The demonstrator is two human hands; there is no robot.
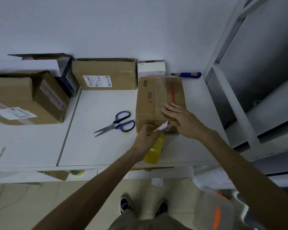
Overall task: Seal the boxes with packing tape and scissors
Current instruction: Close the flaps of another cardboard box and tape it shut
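Note:
A brown cardboard box with a red stripe lies on the white table, right of centre. My right hand rests flat on the box's near top edge, fingers spread. My left hand pinches a stretched strip of clear tape at the box's front face; a crumpled bit of tape sticks up between the hands. The yellowish tape roll hangs from that strip just below my left hand. Blue-handled scissors lie open on the table left of the box.
More cardboard boxes stand at the back: one with a label, a large one at far left, an opened one. A small white box and a blue utility knife lie behind. Metal shelving borders the right.

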